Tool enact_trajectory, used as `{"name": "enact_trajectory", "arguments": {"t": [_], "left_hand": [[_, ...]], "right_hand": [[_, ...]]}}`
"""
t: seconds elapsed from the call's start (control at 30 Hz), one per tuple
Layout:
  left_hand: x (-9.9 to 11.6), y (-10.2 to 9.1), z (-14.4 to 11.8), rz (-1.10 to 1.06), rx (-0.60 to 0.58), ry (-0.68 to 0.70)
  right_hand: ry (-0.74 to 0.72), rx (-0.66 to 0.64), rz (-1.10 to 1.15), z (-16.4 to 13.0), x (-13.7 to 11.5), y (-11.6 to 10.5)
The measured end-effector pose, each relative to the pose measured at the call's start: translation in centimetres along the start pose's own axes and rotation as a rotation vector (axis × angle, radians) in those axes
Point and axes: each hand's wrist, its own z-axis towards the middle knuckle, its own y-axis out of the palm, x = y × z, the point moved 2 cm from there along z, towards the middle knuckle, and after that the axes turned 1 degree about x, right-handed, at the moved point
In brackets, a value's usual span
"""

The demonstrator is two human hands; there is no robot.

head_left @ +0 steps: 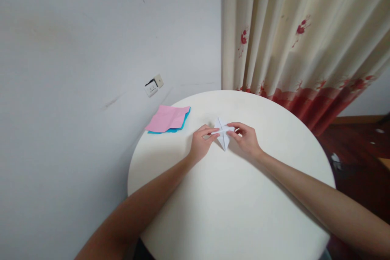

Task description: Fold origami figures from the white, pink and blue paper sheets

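A small piece of folded white paper (pixel 224 138) is held between my two hands over the far half of the round table. It has pointed upper and lower ends and a narrow folded strip across its middle. My left hand (pixel 202 141) pinches the left end of that strip between thumb and fingers. On the opposite side, my right hand (pixel 246 137) pinches the right end, its fingertips covering part of the paper. Whether the paper's lower point touches the table, I cannot tell.
Pink paper (pixel 169 118) with creases lies over blue paper (pixel 185 121) at the table's left edge. The white round table (pixel 231 203) stands close to the wall, which has a socket (pixel 151 88). A floral curtain (pixel 274 36) hangs behind, at the right.
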Motion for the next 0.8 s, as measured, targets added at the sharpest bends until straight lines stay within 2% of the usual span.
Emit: {"name": "enact_trajectory", "arguments": {"t": [0.43,0.8], "left_hand": [[1.6,-0.2,0.0,-0.027,0.042,0.028],[0.7,1.1,-0.9,-0.129,-0.186,-0.244]], "right_hand": [[-0.145,-0.01,-0.012,0.2,-1.3,-0.3],[-0.011,-0.08,0.105,-0.4,-1.4,0.8]]}}
